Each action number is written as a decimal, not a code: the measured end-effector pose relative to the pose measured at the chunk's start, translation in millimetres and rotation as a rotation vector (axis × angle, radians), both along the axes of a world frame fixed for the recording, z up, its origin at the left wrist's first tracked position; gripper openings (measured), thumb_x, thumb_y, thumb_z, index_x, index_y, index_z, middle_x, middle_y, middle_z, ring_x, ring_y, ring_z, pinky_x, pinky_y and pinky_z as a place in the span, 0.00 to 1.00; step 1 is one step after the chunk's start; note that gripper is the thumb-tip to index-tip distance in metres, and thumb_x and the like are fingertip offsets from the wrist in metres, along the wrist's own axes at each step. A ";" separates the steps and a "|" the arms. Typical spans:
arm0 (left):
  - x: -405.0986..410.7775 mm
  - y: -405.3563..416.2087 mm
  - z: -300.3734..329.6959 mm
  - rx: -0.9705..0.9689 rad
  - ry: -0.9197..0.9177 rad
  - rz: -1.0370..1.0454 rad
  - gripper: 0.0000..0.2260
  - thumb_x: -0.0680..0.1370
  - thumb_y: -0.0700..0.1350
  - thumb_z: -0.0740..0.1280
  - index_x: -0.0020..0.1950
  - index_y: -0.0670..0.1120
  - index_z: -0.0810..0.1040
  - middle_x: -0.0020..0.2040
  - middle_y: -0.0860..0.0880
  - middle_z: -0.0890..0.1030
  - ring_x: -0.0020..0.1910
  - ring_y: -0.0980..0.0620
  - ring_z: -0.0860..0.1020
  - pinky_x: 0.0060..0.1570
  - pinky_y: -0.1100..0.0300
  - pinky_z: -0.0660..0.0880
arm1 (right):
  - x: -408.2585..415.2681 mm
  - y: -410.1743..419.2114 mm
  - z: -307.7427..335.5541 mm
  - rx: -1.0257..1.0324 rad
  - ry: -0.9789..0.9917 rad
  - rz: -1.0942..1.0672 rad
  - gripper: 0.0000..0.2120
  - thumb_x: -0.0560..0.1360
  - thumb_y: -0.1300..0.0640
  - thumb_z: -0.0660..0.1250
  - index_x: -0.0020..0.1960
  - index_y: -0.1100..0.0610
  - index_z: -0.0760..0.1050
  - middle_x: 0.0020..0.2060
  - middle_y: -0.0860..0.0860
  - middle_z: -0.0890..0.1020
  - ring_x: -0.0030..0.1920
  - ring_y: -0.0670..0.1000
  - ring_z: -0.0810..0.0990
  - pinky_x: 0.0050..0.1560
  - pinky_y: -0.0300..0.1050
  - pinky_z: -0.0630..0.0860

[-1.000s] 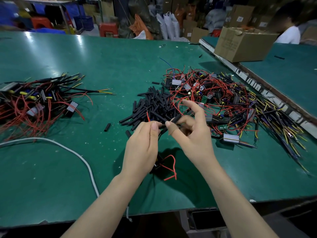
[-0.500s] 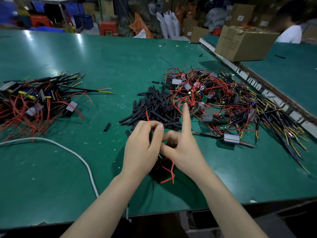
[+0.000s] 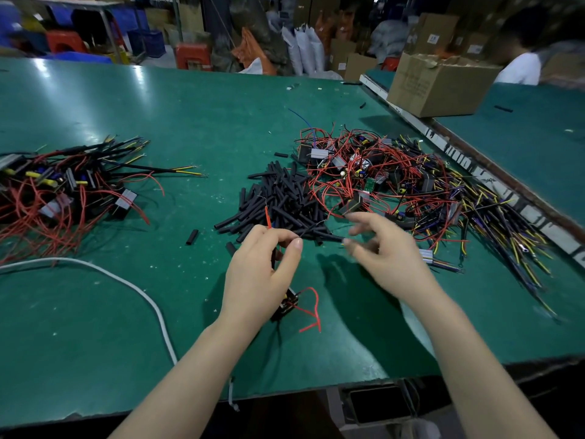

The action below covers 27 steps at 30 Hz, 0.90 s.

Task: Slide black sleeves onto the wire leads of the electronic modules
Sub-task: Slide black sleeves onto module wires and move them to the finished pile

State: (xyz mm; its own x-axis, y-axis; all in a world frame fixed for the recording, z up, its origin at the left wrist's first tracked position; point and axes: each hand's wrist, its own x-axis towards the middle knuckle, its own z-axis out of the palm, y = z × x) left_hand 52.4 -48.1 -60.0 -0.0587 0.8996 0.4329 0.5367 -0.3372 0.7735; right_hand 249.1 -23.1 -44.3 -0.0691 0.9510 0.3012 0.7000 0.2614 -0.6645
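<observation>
My left hand (image 3: pixel 261 274) pinches the wire leads of a small black module (image 3: pixel 288 304), which hangs below its palm with a red lead (image 3: pixel 311 308) curling out. A red wire tip (image 3: pixel 267 217) sticks up above the fingers. A black sleeve (image 3: pixel 326 238) runs from my left thumb towards my right hand (image 3: pixel 384 251). That hand is blurred, its fingers are loosely spread, and its fingertips sit at the sleeve's far end. The pile of loose black sleeves (image 3: pixel 285 198) lies just beyond both hands.
A tangle of modules with red and yellow wires (image 3: pixel 399 185) lies right of the sleeves. Another heap of modules (image 3: pixel 57 191) lies at the far left. A white cable (image 3: pixel 126 280) curves over the green table (image 3: pixel 190 122). A cardboard box (image 3: pixel 437 87) and a person (image 3: pixel 519 68) are at the back right.
My right hand has drawn away from my left hand to the right and its fingers have spread. The left hand keeps its pinch on the leads, with the module still hanging below it.
</observation>
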 end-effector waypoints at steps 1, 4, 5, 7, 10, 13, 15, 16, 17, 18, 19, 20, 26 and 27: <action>0.1 -0.1 0.3 -0.010 -0.001 -0.003 0.04 0.78 0.47 0.66 0.48 0.50 0.80 0.40 0.56 0.73 0.40 0.58 0.72 0.40 0.67 0.67 | 6.3 3.6 2.9 -0.006 -0.157 -0.062 0.17 0.76 0.58 0.67 0.64 0.50 0.73 0.52 0.46 0.78 0.40 0.39 0.76 0.46 0.38 0.70; -0.4 -0.9 0.6 -0.026 -0.004 -0.007 0.04 0.78 0.48 0.65 0.48 0.50 0.79 0.39 0.56 0.72 0.40 0.57 0.72 0.39 0.67 0.66 | 14.8 11.9 7.1 -0.168 -0.600 -0.164 0.16 0.79 0.55 0.62 0.67 0.50 0.71 0.63 0.48 0.74 0.61 0.53 0.74 0.56 0.51 0.74; -0.7 -1.1 0.5 -0.024 -0.005 -0.006 0.04 0.78 0.48 0.65 0.48 0.50 0.79 0.39 0.56 0.72 0.40 0.57 0.72 0.39 0.67 0.67 | 14.8 13.6 7.8 -0.201 -0.685 -0.173 0.16 0.79 0.55 0.61 0.66 0.49 0.71 0.63 0.48 0.73 0.62 0.55 0.72 0.54 0.53 0.75; -1.4 -1.8 0.4 -0.019 -0.008 -0.011 0.05 0.78 0.48 0.65 0.48 0.50 0.80 0.40 0.56 0.73 0.40 0.56 0.72 0.40 0.65 0.68 | 14.6 15.9 8.3 -0.193 -0.770 -0.168 0.13 0.80 0.55 0.61 0.64 0.50 0.73 0.60 0.48 0.75 0.61 0.54 0.70 0.50 0.52 0.75; -2.9 -1.9 0.4 -0.019 -0.006 -0.038 0.06 0.78 0.48 0.65 0.50 0.50 0.80 0.43 0.54 0.75 0.42 0.56 0.73 0.44 0.61 0.69 | 16.2 17.5 9.9 -0.151 -0.848 -0.124 0.12 0.81 0.54 0.59 0.63 0.51 0.73 0.59 0.49 0.75 0.59 0.54 0.68 0.48 0.50 0.73; -3.6 -1.7 0.2 -0.004 -0.001 -0.052 0.05 0.78 0.48 0.65 0.49 0.50 0.80 0.44 0.53 0.76 0.42 0.56 0.73 0.44 0.61 0.69 | 17.7 16.5 16.0 -0.026 -0.823 -0.053 0.12 0.81 0.54 0.58 0.62 0.52 0.73 0.56 0.49 0.77 0.57 0.54 0.68 0.51 0.49 0.71; -3.5 -1.0 -0.5 -0.003 -0.006 -0.052 0.04 0.78 0.48 0.65 0.49 0.50 0.79 0.43 0.54 0.76 0.42 0.56 0.73 0.44 0.61 0.69 | 16.7 15.1 24.6 0.084 -0.708 -0.038 0.10 0.80 0.55 0.61 0.59 0.54 0.75 0.54 0.50 0.79 0.54 0.55 0.69 0.50 0.50 0.67; -3.5 -0.8 -1.0 -0.005 -0.009 -0.053 0.04 0.78 0.47 0.65 0.49 0.50 0.79 0.43 0.55 0.76 0.43 0.56 0.73 0.44 0.60 0.69 | 15.9 14.7 29.0 0.124 -0.640 -0.047 0.09 0.79 0.56 0.62 0.58 0.54 0.76 0.53 0.49 0.80 0.54 0.55 0.69 0.50 0.50 0.65; -3.4 -0.4 -1.3 -0.007 -0.010 -0.052 0.04 0.78 0.48 0.65 0.49 0.50 0.79 0.43 0.55 0.75 0.43 0.57 0.73 0.44 0.61 0.69 | 15.1 14.9 33.2 0.151 -0.571 -0.058 0.08 0.79 0.56 0.63 0.57 0.55 0.76 0.52 0.49 0.80 0.54 0.55 0.70 0.50 0.50 0.64; -3.9 -0.1 -1.5 -0.010 -0.008 -0.051 0.04 0.79 0.48 0.64 0.49 0.50 0.78 0.44 0.56 0.75 0.44 0.57 0.73 0.45 0.62 0.69 | 14.0 15.2 36.8 0.163 -0.499 -0.068 0.08 0.79 0.57 0.63 0.57 0.55 0.76 0.51 0.49 0.81 0.55 0.56 0.71 0.52 0.51 0.65; -4.3 0.1 -1.9 -0.011 -0.006 -0.051 0.05 0.79 0.48 0.64 0.49 0.50 0.78 0.44 0.57 0.75 0.45 0.58 0.73 0.45 0.63 0.69 | 12.4 15.0 39.8 0.172 -0.427 -0.073 0.08 0.79 0.57 0.63 0.57 0.56 0.75 0.51 0.50 0.81 0.56 0.56 0.73 0.55 0.53 0.66; -4.4 0.2 -2.3 -0.012 -0.004 -0.051 0.05 0.79 0.48 0.64 0.50 0.50 0.78 0.45 0.58 0.75 0.45 0.58 0.73 0.45 0.64 0.69 | 11.0 14.6 42.3 0.190 -0.362 -0.071 0.08 0.79 0.58 0.64 0.57 0.57 0.75 0.50 0.51 0.81 0.56 0.56 0.74 0.57 0.56 0.68; -5.6 -0.9 -2.6 0.015 -0.024 -0.092 0.10 0.77 0.53 0.63 0.57 0.55 0.77 0.47 0.61 0.77 0.42 0.59 0.74 0.47 0.62 0.70 | 8.1 23.5 59.5 0.299 -0.194 0.002 0.10 0.77 0.60 0.67 0.57 0.60 0.75 0.45 0.45 0.79 0.47 0.45 0.77 0.54 0.36 0.71; -6.2 -1.0 -1.8 0.002 -0.037 -0.105 0.14 0.76 0.56 0.61 0.61 0.58 0.74 0.48 0.63 0.78 0.40 0.60 0.74 0.46 0.61 0.71 | 7.1 26.2 63.2 0.247 -0.148 0.023 0.09 0.77 0.60 0.67 0.57 0.59 0.75 0.44 0.42 0.78 0.44 0.39 0.77 0.51 0.29 0.69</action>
